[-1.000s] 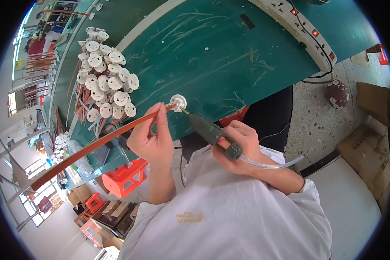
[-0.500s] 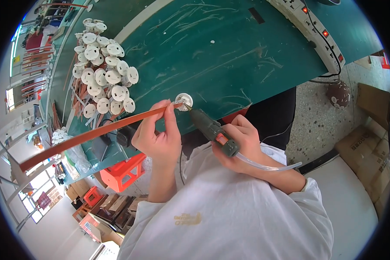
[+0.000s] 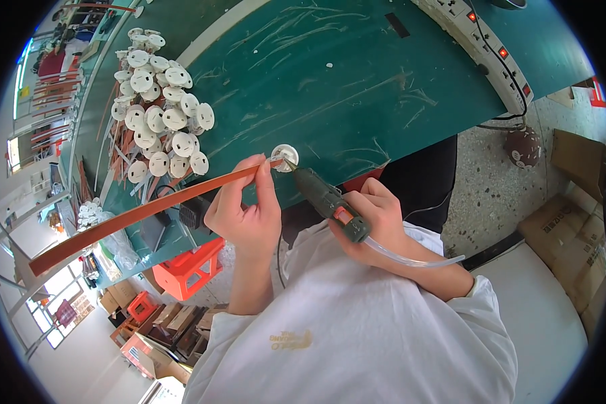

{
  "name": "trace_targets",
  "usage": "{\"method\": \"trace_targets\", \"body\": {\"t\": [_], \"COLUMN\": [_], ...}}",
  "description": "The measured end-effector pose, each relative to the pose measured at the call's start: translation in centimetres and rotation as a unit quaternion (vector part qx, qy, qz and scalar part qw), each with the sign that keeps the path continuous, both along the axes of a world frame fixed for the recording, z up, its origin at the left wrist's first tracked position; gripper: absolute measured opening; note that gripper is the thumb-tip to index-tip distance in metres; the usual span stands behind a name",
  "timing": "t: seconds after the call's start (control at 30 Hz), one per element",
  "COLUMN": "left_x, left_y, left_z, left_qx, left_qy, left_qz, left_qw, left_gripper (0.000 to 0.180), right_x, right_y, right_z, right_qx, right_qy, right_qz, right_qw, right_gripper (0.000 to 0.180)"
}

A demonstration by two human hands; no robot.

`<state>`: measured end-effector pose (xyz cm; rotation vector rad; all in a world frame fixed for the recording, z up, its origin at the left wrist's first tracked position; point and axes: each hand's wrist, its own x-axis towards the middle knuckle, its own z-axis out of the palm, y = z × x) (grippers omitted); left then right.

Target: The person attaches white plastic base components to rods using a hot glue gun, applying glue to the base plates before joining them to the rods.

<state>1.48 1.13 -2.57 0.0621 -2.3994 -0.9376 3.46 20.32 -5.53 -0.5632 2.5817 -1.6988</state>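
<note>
Between thumb and fingers, my left hand pinches a long flat reddish-brown strip close to its right end. That end meets a round white disc, seen at the near edge of the green table. Wrapped around a dark green hot glue gun is my right hand. The gun's nozzle points at the disc, by the strip's end; whether it touches cannot be made out. A clear glue stick sticks out of the gun's back end.
A pile of white discs on strips lies at the left of the green table. Pale glue strings cling to the tabletop. A white power strip runs along the far right. Below the table's left part stands a red stool.
Almost nothing differs. Both hands, the strip, the disc and the glue gun hold nearly the same places, while the view has shifted very slightly.
</note>
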Motion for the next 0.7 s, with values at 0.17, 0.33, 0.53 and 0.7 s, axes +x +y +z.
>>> {"method": "trace_targets", "body": {"t": [0.17, 0.33, 0.53, 0.7], "left_x": [-0.08, -0.06, -0.04, -0.07], "left_y": [0.03, 0.11, 0.14, 0.17], "left_z": [0.02, 0.11, 0.20, 0.35], "left_qx": [-0.002, -0.003, -0.004, -0.006], "left_qy": [0.006, 0.002, 0.000, -0.003], "left_qz": [-0.005, -0.006, -0.006, -0.010], "left_qw": [1.000, 1.000, 1.000, 1.000], "left_gripper": [0.011, 0.012, 0.012, 0.012], "right_x": [0.00, 0.06, 0.11, 0.05], "right_y": [-0.01, 0.01, 0.12, 0.17], "right_z": [0.07, 0.13, 0.10, 0.07], "right_qx": [0.010, 0.007, -0.002, 0.004], "right_qy": [0.000, 0.006, 0.005, 0.004], "right_qz": [0.006, 0.003, 0.007, 0.015], "right_qw": [1.000, 1.000, 1.000, 1.000], "right_gripper": [0.025, 0.025, 0.024, 0.025]}}
